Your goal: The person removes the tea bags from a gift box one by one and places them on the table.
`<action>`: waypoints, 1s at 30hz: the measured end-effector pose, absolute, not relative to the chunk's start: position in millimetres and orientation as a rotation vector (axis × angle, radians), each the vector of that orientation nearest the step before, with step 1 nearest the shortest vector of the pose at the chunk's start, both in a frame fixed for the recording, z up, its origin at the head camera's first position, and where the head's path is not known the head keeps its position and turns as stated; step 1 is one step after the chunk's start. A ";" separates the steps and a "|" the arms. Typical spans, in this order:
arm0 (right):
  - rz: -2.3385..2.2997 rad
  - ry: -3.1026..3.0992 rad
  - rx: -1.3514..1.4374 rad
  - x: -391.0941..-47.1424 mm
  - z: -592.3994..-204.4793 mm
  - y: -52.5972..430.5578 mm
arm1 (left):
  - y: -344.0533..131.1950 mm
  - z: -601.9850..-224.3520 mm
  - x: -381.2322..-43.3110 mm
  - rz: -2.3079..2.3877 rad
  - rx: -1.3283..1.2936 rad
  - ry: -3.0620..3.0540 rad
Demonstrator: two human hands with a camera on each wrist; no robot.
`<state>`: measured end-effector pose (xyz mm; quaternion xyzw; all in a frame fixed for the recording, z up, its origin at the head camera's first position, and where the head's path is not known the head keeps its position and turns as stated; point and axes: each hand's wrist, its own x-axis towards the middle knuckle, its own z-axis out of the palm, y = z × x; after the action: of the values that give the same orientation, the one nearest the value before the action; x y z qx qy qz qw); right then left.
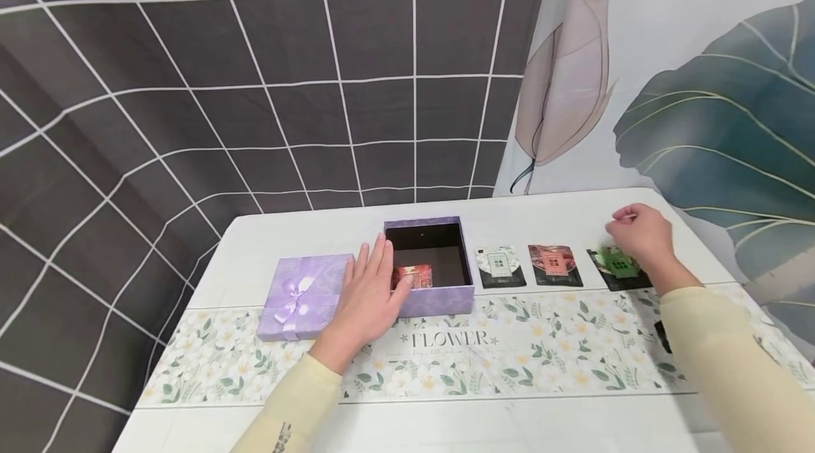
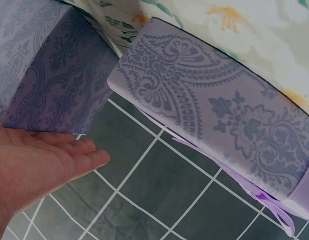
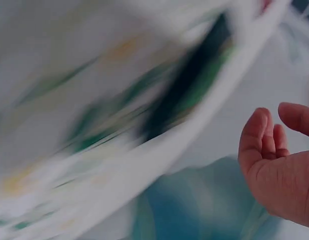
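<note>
My left hand lies with straight fingers against the left side of an open purple gift box. Inside the box, a red packet rests near the front. In the left wrist view the fingers extend beside the box's patterned wall. Over at the right, my right hand hovers above a green and black packet, partly covering it. The right wrist view shows that hand with loosely bent fingers, the thumb apart from them and nothing held; the packet there is blurred.
A purple lid with a ribbon bow sits left of the box. Between box and right hand lie a white and black packet and a red and black packet. Some black object is partly hidden by the right forearm.
</note>
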<state>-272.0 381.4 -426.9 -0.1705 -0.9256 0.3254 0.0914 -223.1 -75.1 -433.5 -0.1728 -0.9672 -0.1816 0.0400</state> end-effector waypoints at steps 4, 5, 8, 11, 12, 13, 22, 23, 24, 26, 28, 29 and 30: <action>1.003 -2.663 -0.230 -273.0 -402.7 326.0 | -75.2 -433.8 -223.3 -0.564 -0.522 -2.974; 1.024 -2.644 -0.164 -272.9 -396.1 310.6 | -75.4 -433.9 -223.3 -0.562 -0.521 -2.975; 1.101 -2.599 0.023 -271.4 -380.5 267.9 | -75.7 -432.9 -222.9 -0.549 -0.520 -2.977; 1.203 -2.575 0.186 -268.9 -370.4 228.4 | -75.1 -431.9 -222.8 -0.543 -0.522 -2.981; 1.220 -2.568 0.235 -267.8 -368.7 216.3 | -74.8 -431.8 -222.8 -0.540 -0.522 -2.983; 1.239 -2.565 0.285 -266.7 -367.3 204.7 | -74.5 -431.8 -223.0 -0.542 -0.523 -2.984; 1.101 -2.654 0.586 -268.9 -384.6 131.8 | -74.0 -431.7 -224.7 -0.546 -0.530 -2.983; 1.076 -2.688 0.601 -269.9 -389.0 127.3 | -74.1 -431.8 -224.6 -0.545 -0.532 -2.987; 1.044 -2.726 0.611 -270.8 -393.3 123.1 | -74.2 -432.1 -224.6 -0.540 -0.534 -2.992; 0.997 -2.810 0.618 -271.9 -399.9 114.9 | -74.4 -432.6 -224.1 -0.539 -0.540 -2.995; 0.962 -2.893 0.611 -273.5 -404.2 107.0 | -74.8 -433.1 -224.0 -0.539 -0.534 -3.000; 0.944 -2.934 0.601 -274.4 -405.5 103.2 | -74.8 -433.1 -224.2 -0.541 -0.528 -3.002; 0.923 -2.972 0.591 -275.4 -406.4 99.4 | -74.9 -433.0 -224.3 -0.542 -0.524 -3.002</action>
<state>-275.4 99.4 -406.4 0.1864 -0.9382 0.2914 -0.0132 -224.3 -74.9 -433.0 -0.1692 -0.9696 -0.1752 0.0233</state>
